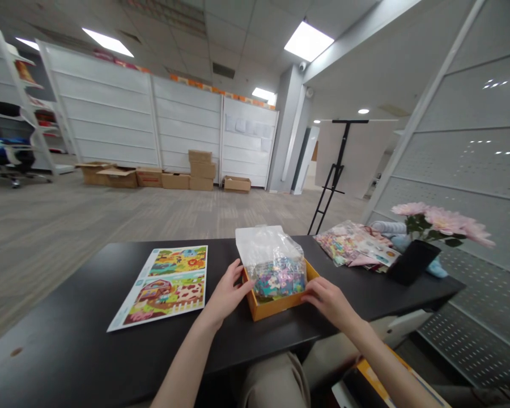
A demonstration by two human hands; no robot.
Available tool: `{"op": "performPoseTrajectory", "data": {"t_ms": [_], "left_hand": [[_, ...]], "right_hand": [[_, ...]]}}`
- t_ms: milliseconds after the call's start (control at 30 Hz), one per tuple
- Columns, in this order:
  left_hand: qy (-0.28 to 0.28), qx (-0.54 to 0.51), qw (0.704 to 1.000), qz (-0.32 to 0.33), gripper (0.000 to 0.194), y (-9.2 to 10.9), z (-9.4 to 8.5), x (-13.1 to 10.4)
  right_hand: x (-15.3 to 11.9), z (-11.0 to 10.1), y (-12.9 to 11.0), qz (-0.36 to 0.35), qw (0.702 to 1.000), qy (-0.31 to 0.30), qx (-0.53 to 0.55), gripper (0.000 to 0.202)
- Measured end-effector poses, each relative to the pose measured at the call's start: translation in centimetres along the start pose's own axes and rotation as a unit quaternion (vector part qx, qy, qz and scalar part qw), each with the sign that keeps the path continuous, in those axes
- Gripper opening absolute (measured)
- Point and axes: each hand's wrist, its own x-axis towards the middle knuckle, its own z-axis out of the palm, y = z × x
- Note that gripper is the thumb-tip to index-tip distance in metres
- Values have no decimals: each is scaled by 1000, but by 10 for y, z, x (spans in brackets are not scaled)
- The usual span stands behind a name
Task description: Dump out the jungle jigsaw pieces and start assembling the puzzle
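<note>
A shallow yellow-orange box (276, 307) sits near the front edge of the dark table. Inside it lies a clear plastic bag (280, 276) with small colourful pieces, perhaps puzzle pieces. A white sheet or panel (249, 241) stands up behind and partly under the bag. My left hand (230, 290) grips the box's left wall, thumb over the rim and fingers outside. At the right front corner, my right hand (326, 298) has its fingers closed on the box's edge; its fingertips are partly hidden.
Left of the box lies a printed sheet with animal and farm pictures (170, 289). On the right are bagged colourful items (352, 243) and a dark vase (414, 262) with pink flowers (444, 218). Cardboard boxes (176, 181) and a black easel (332, 175) stand beyond the table (76, 306).
</note>
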Motion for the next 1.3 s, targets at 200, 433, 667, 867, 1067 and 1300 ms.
{"op": "performPoseTrajectory", "data": {"t_ms": [200, 433, 667, 867, 1067, 1300], "left_hand": [[-79, 36, 996, 11, 84, 1, 9, -11], [-85, 109, 990, 26, 69, 3, 7, -21], [-82, 162, 982, 40, 62, 5, -5, -29], [-70, 180, 979, 71, 53, 7, -5, -31], [-36, 169, 979, 110, 42, 13, -9, -34], [12, 201, 971, 131, 34, 18, -28, -37]], "right_hand": [[-15, -9, 24, 52, 997, 11, -50, 9], [-12, -7, 38, 124, 979, 13, -162, 15], [4, -4, 36, 209, 942, -38, -261, 18], [10, -7, 50, 282, 915, -59, -284, 15], [9, -15, 76, 324, 900, -69, -284, 16], [4, -36, 100, 367, 893, -27, -260, 48]]}}
